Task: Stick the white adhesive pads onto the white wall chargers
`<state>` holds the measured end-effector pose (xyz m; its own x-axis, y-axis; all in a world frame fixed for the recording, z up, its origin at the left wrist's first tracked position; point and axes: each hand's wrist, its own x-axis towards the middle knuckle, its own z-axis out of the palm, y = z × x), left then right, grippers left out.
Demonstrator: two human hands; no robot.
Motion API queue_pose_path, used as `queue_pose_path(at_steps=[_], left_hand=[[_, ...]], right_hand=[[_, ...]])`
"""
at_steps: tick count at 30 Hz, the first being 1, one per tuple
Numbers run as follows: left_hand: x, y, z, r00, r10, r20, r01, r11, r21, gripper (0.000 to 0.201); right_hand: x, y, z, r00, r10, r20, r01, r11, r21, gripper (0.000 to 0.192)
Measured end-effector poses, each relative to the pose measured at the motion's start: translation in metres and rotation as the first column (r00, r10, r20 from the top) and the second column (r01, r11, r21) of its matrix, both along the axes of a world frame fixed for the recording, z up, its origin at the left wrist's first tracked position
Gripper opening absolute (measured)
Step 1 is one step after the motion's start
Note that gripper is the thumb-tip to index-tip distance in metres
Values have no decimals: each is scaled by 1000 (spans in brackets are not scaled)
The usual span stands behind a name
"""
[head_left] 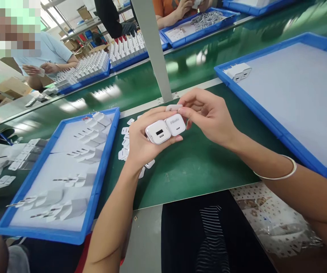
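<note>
In front of the white post (152,49), the left hand (137,142) clasps two white chargers (158,138), fingers curled over, thumb beneath; the right hand (210,113) pinches a white plate (174,107) between thumb and forefinger just above. Left of the post lie loose plates (125,131) and a blue tray (101,172) of pronged chargers (88,155); right of it, another tray (288,98). Beyond the post, a person in light blue (49,53) holds something white.

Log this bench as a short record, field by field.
Left hand: holds two white, rounded-square plastic chargers, port faces showing
Right hand: pinches a small white plastic piece beside them
Tabletop: green, smooth surface; small white plates scattered near left hand
Left tray: blue-rimmed, rectangular; white pronged chargers inside
Right tray: blue-rimmed; white chargers at one corner
</note>
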<state>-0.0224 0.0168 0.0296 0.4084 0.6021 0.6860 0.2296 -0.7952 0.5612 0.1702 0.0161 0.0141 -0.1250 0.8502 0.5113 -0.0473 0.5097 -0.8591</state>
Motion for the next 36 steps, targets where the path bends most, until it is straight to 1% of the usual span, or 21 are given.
queue_pose_path(at_steps=[2, 4, 6, 7, 8, 9, 10, 12, 13, 15, 18, 22, 25, 31, 34, 36], left_hand=[[2, -1, -2, 1000, 18, 4, -18, 1000, 13, 42], [3, 0, -5, 998, 58, -11, -58, 997, 50, 40], [4, 2, -9, 990, 135, -34, -131, 985, 110, 38], [3, 4, -11, 982, 183, -37, -176, 973, 147, 36], [3, 5, -14, 972, 232, -28, -223, 957, 187, 35], [3, 7, -16, 961, 277, -8, -268, 936, 228, 34], [3, 9, -19, 949, 316, 16, -308, 913, 267, 34], [3, 10, -23, 923, 378, 66, -378, 865, 330, 33], [4, 10, -25, 912, 400, 85, -403, 844, 353, 32], [6, 8, -27, 897, 428, 110, -436, 813, 386, 31], [10, 4, -29, 883, 453, 124, -460, 784, 417, 31], [13, 0, -30, 857, 507, 99, -496, 755, 429, 31], [14, -1, -31, 839, 539, 71, -513, 740, 435, 33], [15, -2, -30, 853, 515, 85, -497, 753, 432, 37], [14, -1, -32, 838, 543, 58, -512, 744, 430, 39], [13, -1, -34, 831, 556, 32, -517, 748, 416, 41]], right_hand=[[0, 0, 0, 1000, -6, -9, 5, 1000, -14, 17], [2, -1, 3, 998, -49, -31, 49, 999, -19, 19], [4, -3, 7, 992, -88, -87, 84, 995, -54, 18], [4, -5, 9, 989, -81, -127, 69, 993, -98, 18], [4, -8, 11, 984, -48, -170, 21, 988, -155, 18], [3, -11, 13, 976, 6, -216, -54, 975, -217, 18], [1, -14, 14, 963, 70, -260, -144, 951, -275, 19], [-5, -21, 14, 926, 185, -330, -306, 878, -368, 21], [-8, -24, 13, 908, 220, -357, -362, 841, -403, 23], [-13, -29, 12, 887, 245, -391, -417, 788, -453, 25], [-15, -31, 10, 876, 233, -423, -435, 760, -483, 25], [-15, -32, 10, 864, 239, -444, -456, 745, -487, 23], [-17, -34, 10, 866, 229, -445, -449, 749, -487, 21], [-21, -38, 8, 889, 212, -407, -402, 785, -470, 23], [-21, -38, 9, 896, 205, -395, -386, 799, -461, 26], [-21, -38, 9, 899, 206, -386, -378, 808, -451, 27]])
